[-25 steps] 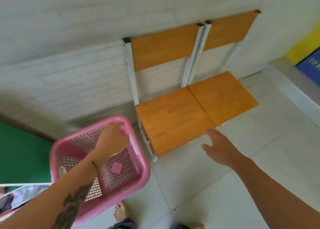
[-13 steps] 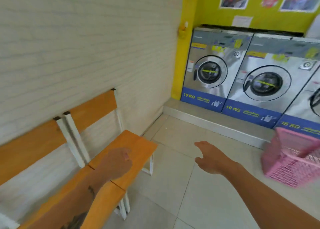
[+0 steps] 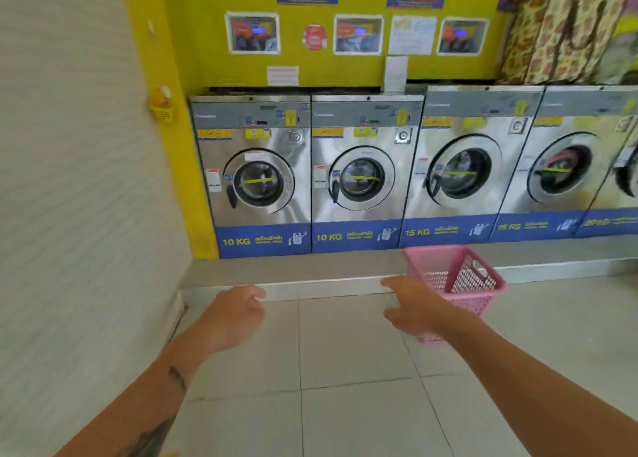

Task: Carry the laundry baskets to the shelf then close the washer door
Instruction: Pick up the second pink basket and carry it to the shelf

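Observation:
A pink perforated laundry basket (image 3: 459, 277) stands on the tiled floor in front of the third washer (image 3: 462, 177), next to the raised step. My right hand (image 3: 414, 308) is stretched forward with fingers apart, just left of and partly in front of the basket, holding nothing. My left hand (image 3: 231, 315) hovers lower left with loosely curled fingers, also empty. Several front-loading washers line the back wall; the leftmost washer (image 3: 259, 180) and the second washer (image 3: 359, 180) show their round doors. The fourth washer (image 3: 566, 173) has coloured laundry behind its door.
A white brick wall (image 3: 86, 197) runs along the left. A grey raised step (image 3: 310, 277) fronts the washers. Patterned bags (image 3: 566, 31) sit on top of the machines at upper right. Posters hang on the yellow wall (image 3: 345, 66).
My view has swung right from the bench to face the washers. My left hand let go of a pink basket a second ago. Both empty hands now reach forward toward the basket on the floor.

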### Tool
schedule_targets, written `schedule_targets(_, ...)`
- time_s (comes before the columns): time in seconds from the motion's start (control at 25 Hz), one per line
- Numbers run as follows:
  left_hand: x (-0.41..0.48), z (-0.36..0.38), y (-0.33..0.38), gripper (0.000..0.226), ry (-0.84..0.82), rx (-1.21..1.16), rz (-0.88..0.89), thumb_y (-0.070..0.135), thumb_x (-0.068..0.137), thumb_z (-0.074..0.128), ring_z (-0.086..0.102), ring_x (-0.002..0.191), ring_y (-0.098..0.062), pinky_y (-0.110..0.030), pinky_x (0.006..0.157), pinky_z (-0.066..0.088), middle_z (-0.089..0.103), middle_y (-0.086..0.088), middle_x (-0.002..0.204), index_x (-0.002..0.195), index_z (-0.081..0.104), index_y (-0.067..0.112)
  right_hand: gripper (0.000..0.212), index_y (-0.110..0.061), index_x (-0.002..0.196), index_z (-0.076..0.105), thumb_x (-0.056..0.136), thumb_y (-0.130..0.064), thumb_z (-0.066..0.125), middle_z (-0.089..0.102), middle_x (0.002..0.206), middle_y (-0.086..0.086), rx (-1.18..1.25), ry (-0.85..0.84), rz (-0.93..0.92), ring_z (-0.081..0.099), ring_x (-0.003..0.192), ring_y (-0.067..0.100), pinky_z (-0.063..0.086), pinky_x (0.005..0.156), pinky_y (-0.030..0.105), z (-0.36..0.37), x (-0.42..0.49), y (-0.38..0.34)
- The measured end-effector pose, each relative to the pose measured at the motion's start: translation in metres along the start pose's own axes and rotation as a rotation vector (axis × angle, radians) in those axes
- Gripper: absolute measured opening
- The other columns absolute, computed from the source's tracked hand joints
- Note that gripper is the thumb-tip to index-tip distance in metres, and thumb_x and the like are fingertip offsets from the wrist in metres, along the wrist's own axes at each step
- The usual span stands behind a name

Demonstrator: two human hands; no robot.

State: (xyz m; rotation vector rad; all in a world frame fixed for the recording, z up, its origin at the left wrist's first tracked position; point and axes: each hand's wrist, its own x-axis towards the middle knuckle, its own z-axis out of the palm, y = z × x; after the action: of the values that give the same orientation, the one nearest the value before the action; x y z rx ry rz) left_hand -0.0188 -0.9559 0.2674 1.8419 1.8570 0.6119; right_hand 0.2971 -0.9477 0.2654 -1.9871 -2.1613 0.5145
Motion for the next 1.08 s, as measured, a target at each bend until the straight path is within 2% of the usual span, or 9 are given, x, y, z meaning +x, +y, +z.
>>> schedule_targets(0.12,0.087,0.012,0.031,0.035,-0.088,0.045,0.082,0.020,0.087,0.044,0.060,0.089,-0.019,-0.028,0.080,0.048,0.065,-0.001,0.095,0.114,0.067,0.019,0.063,-0.020,0.144,0.037,0.083,-0.025,0.051,0.050,0.139,0.011,0.073,0.059,0.130,0.056,0.119,0.031,0.049,0.097,0.040,-0.025,0.043,0.030)
schedule_targets(0.2,0.136,0.029,0.061,0.030,-0.163,0.044,0.167,0.021,0.086,0.045,0.055,0.085,-0.015,-0.030,0.081,0.047,0.061,0.004,0.093,0.106,0.065,0.031,0.053,-0.020,0.133,0.046,0.080,-0.024,0.051,0.057,0.125,0.010,0.110,0.076,0.192,0.064,0.099,0.030,0.058,0.080,0.041,-0.043,0.068,0.057)
schedule_targets(0.28,0.180,0.052,0.090,0.024,-0.198,0.044,0.239,0.021,0.086,0.045,0.052,0.084,-0.012,-0.031,0.082,0.047,0.057,0.007,0.093,0.098,0.061,0.033,0.043,-0.014,0.127,0.053,0.085,-0.016,0.054,0.059,0.121,0.010,0.078,0.095,0.232,0.063,0.098,0.028,0.058,0.078,0.040,-0.058,0.093,0.091)
schedule_targets(0.4,0.245,0.096,0.136,0.036,-0.211,0.027,0.260,0.019,0.091,0.046,0.060,0.099,-0.012,-0.021,0.080,0.043,0.065,0.006,0.111,0.122,0.063,0.025,0.047,-0.019,0.132,0.051,0.085,-0.016,0.059,0.058,0.122,0.005,0.095,0.124,0.279,0.062,0.097,0.021,0.056,0.067,0.026,-0.078,0.142,0.159)
schedule_targets(0.48,0.285,0.125,0.167,0.036,-0.220,0.012,0.256,0.021,0.092,0.046,0.062,0.094,-0.010,-0.016,0.073,0.042,0.066,0.004,0.115,0.124,0.061,0.026,0.047,-0.019,0.129,0.053,0.083,-0.016,0.059,0.058,0.123,0.002,0.122,0.125,0.281,0.061,0.090,0.016,0.054,0.057,0.025,-0.092,0.179,0.208)
schedule_targets(0.6,0.343,0.169,0.210,0.034,-0.236,-0.015,0.206,0.020,0.092,0.050,0.060,0.093,-0.009,-0.016,0.075,0.041,0.066,0.003,0.111,0.123,0.062,0.025,0.060,-0.018,0.136,0.047,0.077,-0.016,0.060,0.052,0.133,0.003,0.137,0.062,0.242,0.062,0.098,0.016,0.058,0.075,0.031,-0.122,0.234,0.280)
schedule_targets(0.72,0.393,0.211,0.253,0.029,-0.251,-0.050,0.135,0.021,0.090,0.053,0.063,0.103,-0.013,-0.025,0.089,0.047,0.067,0.002,0.112,0.114,0.062,0.034,0.061,-0.021,0.138,0.047,0.078,-0.016,0.058,0.051,0.139,-0.001,0.078,0.069,0.210,0.050,0.121,0.016,0.043,0.104,0.031,-0.157,0.286,0.347)
schedule_targets(0.84,0.442,0.246,0.296,0.036,-0.282,-0.053,0.096,0.021,0.090,0.051,0.060,0.112,-0.013,-0.022,0.093,0.043,0.065,0.004,0.122,0.124,0.063,0.027,0.044,-0.017,0.126,0.055,0.083,-0.011,0.057,0.056,0.128,0.004,0.062,0.073,0.220,0.049,0.122,0.021,0.039,0.098,0.030,-0.191,0.338,0.399)
schedule_targets(1.08,0.576,0.328,0.362,0.041,-0.321,-0.074,0.099,0.022,0.092,0.049,0.056,0.119,-0.015,-0.029,0.099,0.043,0.060,0.002,0.131,0.132,0.057,0.025,0.065,-0.012,0.149,0.034,0.090,-0.024,0.059,0.037,0.152,0.011,0.068,0.062,0.281,0.035,0.140,0.026,0.028,0.113,0.035,-0.224,0.443,0.495)
